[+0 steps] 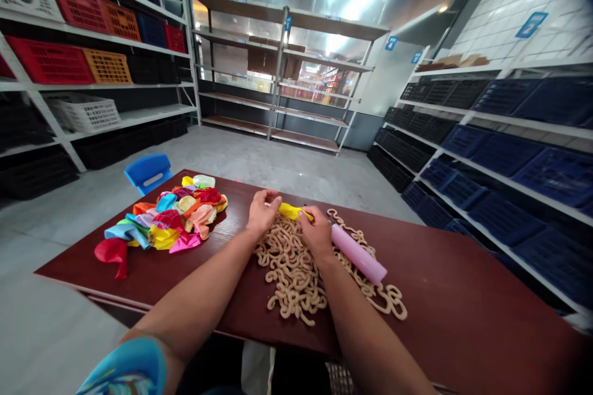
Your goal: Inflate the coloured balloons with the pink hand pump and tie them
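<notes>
Right now, holds a limp yellow balloon (pixel 290 212) between two bare hands, above the far part of a dark red-brown table (pixel 445 278) with a smooth, faintly shiny top. Grips its left end in the left hand (pixel 264 210), with fingers bent inward and thumb brought close to the fingertips, so barely open; probably pinches the rubber there, though too small in view to be certain. Takes the other end in the right hand (pixel 317 229), with thumb and forefinger drawn together on the slack rubber and the remaining fingers curled.

Just below both hands, shows a loose pile of tan curled pieces (pixel 294 265), matte, ropy and rounded, bent into hooks, waves and small loops, tangled over one another. Beside the right hand, shows a smooth, straight pink cylinder (pixel 357 253), flat at the nearer end, darker at the tip by the hand, lying among more such curls.

Over to the left, well apart from the hands, spreads into a heap of balloons (pixel 171 219), thin, crumpled and glossy, in red, pink, orange, yellow and light blue. Beyond the table, reveals a molded blue chair (pixel 148 171) and plain shelving (pixel 324 24)
</notes>
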`<action>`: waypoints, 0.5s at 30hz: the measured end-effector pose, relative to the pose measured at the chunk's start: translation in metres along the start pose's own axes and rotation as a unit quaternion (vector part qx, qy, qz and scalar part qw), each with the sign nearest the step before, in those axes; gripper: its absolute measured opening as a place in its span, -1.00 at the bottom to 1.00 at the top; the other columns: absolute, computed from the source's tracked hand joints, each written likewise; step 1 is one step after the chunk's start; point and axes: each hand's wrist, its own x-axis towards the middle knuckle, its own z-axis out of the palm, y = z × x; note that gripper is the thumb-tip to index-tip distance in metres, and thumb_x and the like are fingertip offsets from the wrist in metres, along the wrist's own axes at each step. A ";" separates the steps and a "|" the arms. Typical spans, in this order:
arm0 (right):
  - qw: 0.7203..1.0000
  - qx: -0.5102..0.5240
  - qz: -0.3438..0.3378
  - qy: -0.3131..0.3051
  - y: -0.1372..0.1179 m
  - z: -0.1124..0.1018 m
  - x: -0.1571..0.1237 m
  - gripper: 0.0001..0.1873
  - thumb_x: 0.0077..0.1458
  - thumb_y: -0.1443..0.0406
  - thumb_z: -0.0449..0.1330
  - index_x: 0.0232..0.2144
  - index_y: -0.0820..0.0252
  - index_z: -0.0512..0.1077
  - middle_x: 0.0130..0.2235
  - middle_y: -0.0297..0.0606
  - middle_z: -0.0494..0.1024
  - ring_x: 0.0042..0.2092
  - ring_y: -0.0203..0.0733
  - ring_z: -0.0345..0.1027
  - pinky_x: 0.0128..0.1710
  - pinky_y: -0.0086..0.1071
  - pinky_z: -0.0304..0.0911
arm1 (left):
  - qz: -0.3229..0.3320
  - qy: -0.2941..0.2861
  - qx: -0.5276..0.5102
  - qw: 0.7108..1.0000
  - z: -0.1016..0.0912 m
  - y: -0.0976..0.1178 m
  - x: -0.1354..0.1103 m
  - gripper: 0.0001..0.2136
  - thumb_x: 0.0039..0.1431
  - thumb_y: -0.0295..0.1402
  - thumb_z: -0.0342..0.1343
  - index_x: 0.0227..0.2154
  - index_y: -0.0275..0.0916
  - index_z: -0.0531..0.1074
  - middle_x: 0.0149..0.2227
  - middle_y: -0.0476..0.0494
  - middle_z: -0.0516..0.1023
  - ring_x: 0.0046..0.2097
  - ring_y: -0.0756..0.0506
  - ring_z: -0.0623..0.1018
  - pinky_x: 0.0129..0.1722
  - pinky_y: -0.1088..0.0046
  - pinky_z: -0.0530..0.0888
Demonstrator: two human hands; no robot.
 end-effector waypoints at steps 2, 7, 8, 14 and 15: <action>0.999 0.013 0.032 -0.007 0.002 0.004 0.007 -0.72 0.00 0.14 0.01 -0.33 0.14 0.42 -0.37 -0.33 0.52 -0.42 -0.27 0.37 -0.39 -0.41 0.25 | 0.057 0.037 0.044 0.997 -0.006 0.000 -0.003 -0.79 -0.02 -0.20 0.08 -0.41 -0.25 0.43 -0.31 -0.14 0.43 -0.29 -0.04 0.43 -0.20 0.44 0.36; 0.999 -0.035 0.024 -0.028 -0.022 0.016 0.038 -0.76 -0.01 0.19 0.04 -0.36 0.12 0.45 -0.39 -0.35 0.53 -0.38 -0.25 0.37 -0.35 -0.39 0.24 | -0.030 -0.161 -0.069 0.984 -0.013 0.005 -0.008 -0.47 0.09 0.05 -0.21 -0.65 -0.28 0.38 -0.64 -0.09 0.35 -0.55 0.01 0.35 -0.51 0.51 0.28; 0.998 -0.050 0.002 -0.031 -0.030 0.017 0.045 -0.78 -0.01 0.21 0.04 -0.37 0.11 0.46 -0.38 -0.35 0.54 -0.35 -0.25 0.37 -0.32 -0.39 0.24 | -0.076 -0.204 -0.106 0.970 -0.013 0.006 -0.008 -0.41 0.07 0.10 -0.27 -0.65 -0.29 0.39 -0.68 -0.10 0.34 -0.60 0.02 0.33 -0.57 0.52 0.24; 0.968 -0.133 -0.205 -0.052 -0.077 0.023 0.059 -0.78 0.04 0.29 0.04 -0.29 0.05 0.46 -0.26 -0.34 0.52 -0.20 -0.23 0.31 -0.16 -0.34 0.16 | -0.237 -0.266 -0.361 0.862 -0.012 0.017 -0.010 -0.24 -0.03 0.24 -0.46 -0.47 -0.31 0.44 -0.54 -0.24 0.46 -0.44 -0.07 0.48 -0.54 0.49 0.32; 0.958 -0.161 -0.230 -0.053 -0.081 0.023 0.054 -0.79 0.04 0.30 0.05 -0.29 0.04 0.46 -0.27 -0.32 0.51 -0.19 -0.20 0.29 -0.14 -0.31 0.13 | -0.239 -0.260 -0.400 0.846 -0.013 0.019 -0.011 -0.26 -0.02 0.24 -0.43 -0.43 -0.30 0.45 -0.51 -0.25 0.47 -0.40 -0.09 0.49 -0.49 0.47 0.36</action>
